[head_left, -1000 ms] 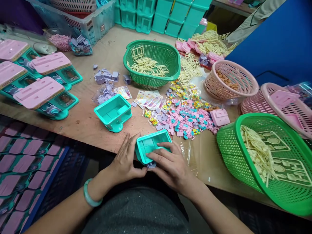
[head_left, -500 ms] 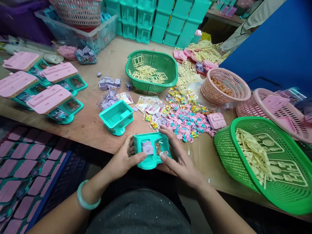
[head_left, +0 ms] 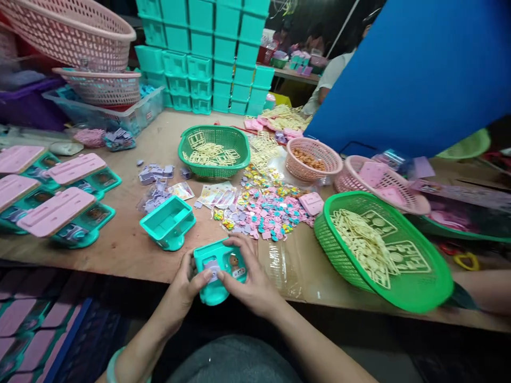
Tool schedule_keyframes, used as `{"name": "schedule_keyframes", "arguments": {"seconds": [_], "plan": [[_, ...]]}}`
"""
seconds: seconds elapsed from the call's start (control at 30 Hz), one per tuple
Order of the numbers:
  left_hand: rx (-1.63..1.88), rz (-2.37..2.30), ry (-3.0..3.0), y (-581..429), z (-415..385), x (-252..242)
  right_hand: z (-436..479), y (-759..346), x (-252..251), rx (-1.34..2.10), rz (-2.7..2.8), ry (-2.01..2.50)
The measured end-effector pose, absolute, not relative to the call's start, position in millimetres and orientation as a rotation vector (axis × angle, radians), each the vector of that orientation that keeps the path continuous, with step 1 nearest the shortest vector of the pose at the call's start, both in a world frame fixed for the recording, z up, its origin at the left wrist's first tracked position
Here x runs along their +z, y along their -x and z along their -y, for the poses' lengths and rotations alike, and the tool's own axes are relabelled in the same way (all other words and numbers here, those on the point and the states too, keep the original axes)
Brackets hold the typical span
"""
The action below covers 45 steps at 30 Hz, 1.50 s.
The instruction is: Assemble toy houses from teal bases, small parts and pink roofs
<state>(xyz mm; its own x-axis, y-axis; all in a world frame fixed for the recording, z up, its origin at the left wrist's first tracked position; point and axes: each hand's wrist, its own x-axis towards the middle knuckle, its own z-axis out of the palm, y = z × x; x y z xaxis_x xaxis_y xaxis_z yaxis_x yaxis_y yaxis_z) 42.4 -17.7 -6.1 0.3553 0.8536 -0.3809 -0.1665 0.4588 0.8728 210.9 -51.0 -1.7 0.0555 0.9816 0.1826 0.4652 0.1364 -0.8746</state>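
Both hands hold a teal plastic toy box (head_left: 215,293) over the table's front edge. My left hand (head_left: 181,290) is closed on its left side, the thumb on a purple plastic piece (head_left: 213,267) set into the face. My right hand (head_left: 253,282) grips the right side, its thumb also at the purple piece and its fingers over the top edge. A small brown figure (head_left: 233,260) shows behind a clear window of the box. Just beyond stands a second teal box (head_left: 170,218), its hollow side up.
Pink-topped teal boxes (head_left: 59,210) stand at the left. Loose small pink, blue and yellow parts (head_left: 267,210) lie mid-table near purple pieces (head_left: 155,173). Green baskets (head_left: 331,250) hold cream parts. Teal boxes (head_left: 199,32) are stacked behind. Another person's arm (head_left: 485,292) reaches in at right.
The view has tilted up and turned right. My right thumb has moved from the window side onto the purple piece. Another person's arm now shows at the right edge.
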Motion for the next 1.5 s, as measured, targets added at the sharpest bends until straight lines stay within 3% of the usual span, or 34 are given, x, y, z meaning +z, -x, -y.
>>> {"name": "schedule_keyframes", "arguments": {"seconds": [0.27, 0.43, 0.63, 1.0, 1.23, 1.5], "plan": [[0.799, -1.100, -0.895, -41.0, 17.0, -4.3, 62.1, -249.2, -14.0, 0.683, 1.469, 1.423], [0.753, -1.090, -0.809, -35.3, 9.7, -8.8, 62.2, -326.3, -32.7, 0.216, 1.429, 1.738], [0.624, -0.932, -0.690, -31.8, 3.3, -0.5, 59.0, -350.2, -42.8, -0.005, 1.577, 1.807], [0.636, -0.897, -0.616, -49.4, -0.5, 3.0, 51.2, -352.4, -38.6, -0.045, 1.758, 1.811], [0.618, -0.916, -0.651, -51.6, 1.1, 0.1, 73.6, -335.4, -32.2, 0.587, 1.599, 1.879], [0.687, -0.956, -0.719, -50.7, -0.6, 1.6, 79.3, -333.8, -27.6, 0.391, 1.518, 1.809]]}}
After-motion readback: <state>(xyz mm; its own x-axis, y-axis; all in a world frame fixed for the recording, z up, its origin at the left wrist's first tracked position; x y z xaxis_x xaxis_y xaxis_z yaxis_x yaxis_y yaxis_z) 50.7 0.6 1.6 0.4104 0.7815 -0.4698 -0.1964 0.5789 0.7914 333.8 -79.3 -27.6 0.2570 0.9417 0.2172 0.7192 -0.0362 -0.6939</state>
